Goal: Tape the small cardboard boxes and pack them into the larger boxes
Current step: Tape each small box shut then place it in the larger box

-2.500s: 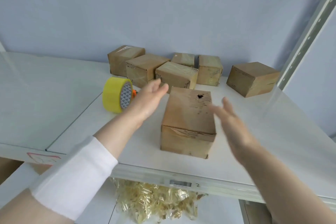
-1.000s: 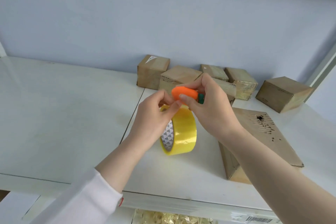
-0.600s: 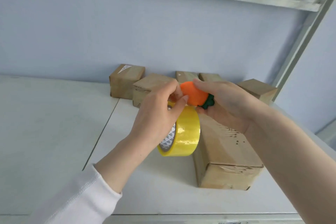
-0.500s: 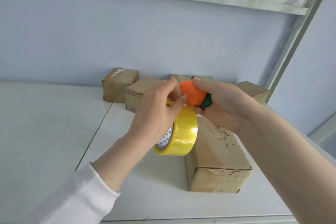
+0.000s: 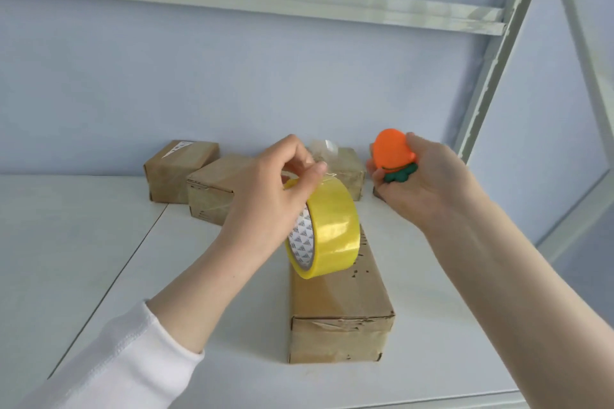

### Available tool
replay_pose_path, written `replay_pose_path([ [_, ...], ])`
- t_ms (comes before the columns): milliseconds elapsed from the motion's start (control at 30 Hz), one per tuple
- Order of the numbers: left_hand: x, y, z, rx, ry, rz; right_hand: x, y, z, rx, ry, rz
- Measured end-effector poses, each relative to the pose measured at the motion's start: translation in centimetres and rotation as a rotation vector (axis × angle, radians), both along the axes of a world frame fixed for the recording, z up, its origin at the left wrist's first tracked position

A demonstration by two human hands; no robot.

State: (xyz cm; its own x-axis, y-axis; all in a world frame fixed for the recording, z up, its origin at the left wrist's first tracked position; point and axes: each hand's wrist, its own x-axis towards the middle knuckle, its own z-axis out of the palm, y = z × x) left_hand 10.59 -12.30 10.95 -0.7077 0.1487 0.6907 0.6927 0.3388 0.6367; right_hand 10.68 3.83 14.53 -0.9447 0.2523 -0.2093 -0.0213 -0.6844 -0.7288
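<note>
My left hand grips a yellow tape roll from above and holds it over the far end of a long brown cardboard box lying on the white shelf. A short loose end of clear tape sticks up behind my fingers. My right hand holds an orange carrot-shaped cutter with a green end, up and to the right of the roll. Several small cardboard boxes stand along the back wall, among them one at the left and one beside it.
Another small box stands behind the roll. A pale metal shelf beam runs overhead and a slanted upright post rises at the right. A seam divides the shelf surface left of the boxes.
My right hand has pulled the orange cutter away from the roll, to the right. A loose tape end now stands free at the roll. The view has tilted up.
</note>
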Motion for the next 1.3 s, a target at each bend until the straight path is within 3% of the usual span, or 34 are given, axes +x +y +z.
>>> replay_pose_path([
  [133, 0.0, 1.0, -0.4, 0.094, -0.146, -0.104, 0.9, 3.6, -3.2, -0.019, -0.068, 0.134],
  [267, -0.4, 2.1, -1.1, 0.107, -0.252, -0.187, 1.8, 6.4, -6.7, -0.012, -0.167, 0.094],
  [500, -1.5, 3.6, -1.6, 0.141, -0.388, -0.189, 2.9, 9.5, -11.2, 0.331, -0.198, 0.231],
  [700, -1.6, 3.4, -1.1, 0.152, -0.472, -0.187, 2.8, 10.7, -13.8, 0.445, -0.125, 0.298],
  [1000, -1.6, 3.4, -0.9, 0.15, -0.488, -0.196, 1.7, 9.5, -16.5, 0.816, -0.149, 0.097],
  [1300, -2.3, 3.4, -0.8, 0.099, -0.531, -0.193, 0.4, 8.3, -18.5, 1.522, -0.295, -0.003],
])
